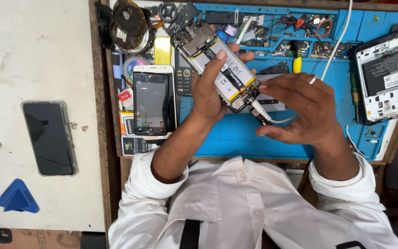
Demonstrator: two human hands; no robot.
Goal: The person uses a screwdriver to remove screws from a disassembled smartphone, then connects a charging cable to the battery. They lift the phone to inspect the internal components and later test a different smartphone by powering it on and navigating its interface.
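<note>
Where the right hand covers the cable plug, its seating is hidden.

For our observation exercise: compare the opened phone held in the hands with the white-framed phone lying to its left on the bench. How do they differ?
1. The opened phone has its back off, showing battery and circuit parts; the white-framed phone lies closed, dark screen up.
2. The opened phone is held tilted above the blue mat by the left hand; the white-framed phone lies flat, untouched.
3. The right hand holds a white cable at the opened phone's lower end; none meets the white-framed phone.

Both are slim rectangles.
</note>
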